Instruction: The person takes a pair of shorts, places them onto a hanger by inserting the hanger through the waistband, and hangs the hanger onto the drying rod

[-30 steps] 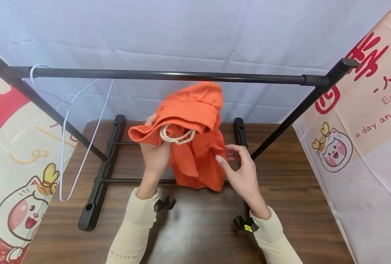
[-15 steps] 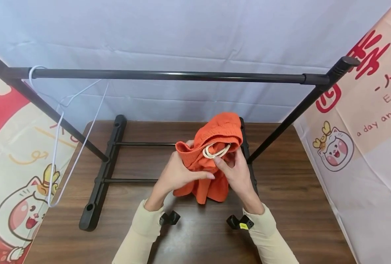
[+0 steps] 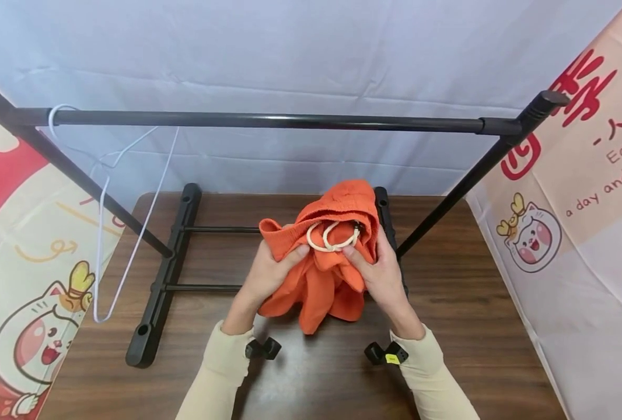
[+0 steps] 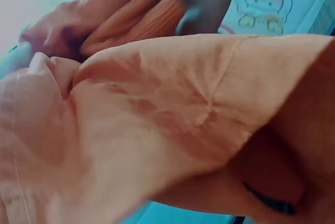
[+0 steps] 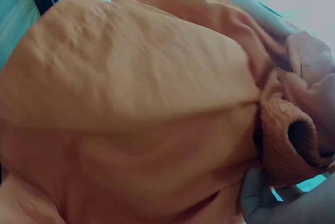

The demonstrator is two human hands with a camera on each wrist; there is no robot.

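A pair of orange shorts (image 3: 337, 291) with a gathered elastic waistband and a cream drawstring (image 3: 332, 248) hangs bunched above the table in the head view. My left hand (image 3: 270, 273) grips the waistband's left side, thumb on top and fingers hidden behind the cloth. On the other side, my right hand (image 3: 385, 275) holds the waistband, its thumb at the drawstring. Cloth of the shorts (image 4: 157, 109) fills most of the left wrist view. In the right wrist view, fingertips (image 5: 252, 187) touch the fabric beside the rolled waistband (image 5: 285, 166).
A black rack's bar (image 3: 269, 119) spans the space beyond my hands. From its left end hangs a white wire hanger (image 3: 101, 233). The rack's left foot (image 3: 156, 309) stands on the wooden table (image 3: 474, 326). Pale cloth backdrops (image 3: 311, 58) enclose the table.
The shorts have come down and to the right from near the bar. My right hand has taken hold of the waistband, and both hands then shifted slightly left. The hanger sways.
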